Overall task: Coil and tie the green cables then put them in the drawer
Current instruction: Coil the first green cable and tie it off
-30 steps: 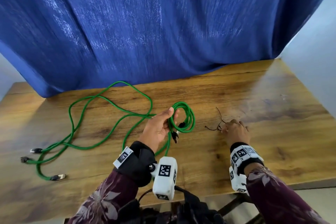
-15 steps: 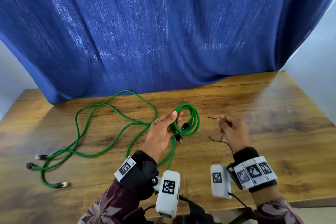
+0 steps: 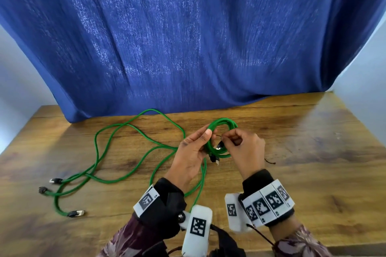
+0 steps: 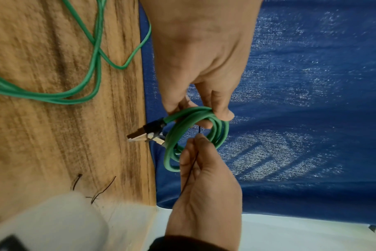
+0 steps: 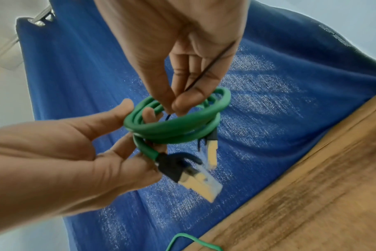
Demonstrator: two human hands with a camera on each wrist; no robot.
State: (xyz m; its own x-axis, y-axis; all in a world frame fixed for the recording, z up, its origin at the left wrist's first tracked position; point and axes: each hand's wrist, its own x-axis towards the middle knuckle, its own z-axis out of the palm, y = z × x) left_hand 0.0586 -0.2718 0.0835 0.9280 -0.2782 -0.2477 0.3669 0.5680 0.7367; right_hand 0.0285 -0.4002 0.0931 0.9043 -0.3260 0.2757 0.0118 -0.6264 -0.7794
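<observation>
R hand (image 3: 243,150) moved w/ pinched tie (image 5: 206,71) to coil (image 3: 221,140), L hand (image 3: 193,152) gripping coil

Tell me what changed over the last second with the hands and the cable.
The right hand picked a thin black tie off the table, rose and carried it left to the coiled green cable. The left hand kept gripping that coil; the loose green cables stayed on the table.

Left hand (image 5: 79,152) grips green coil (image 5: 178,125) above wooden table (image 5: 311,195); two connectors (image 5: 200,180) dangle below coil. Right hand (image 5: 172,42) pinches thin black tie (image 5: 210,68), tip poking inside coil. Blue curtain (image 5: 279,110) behind coil.
</observation>
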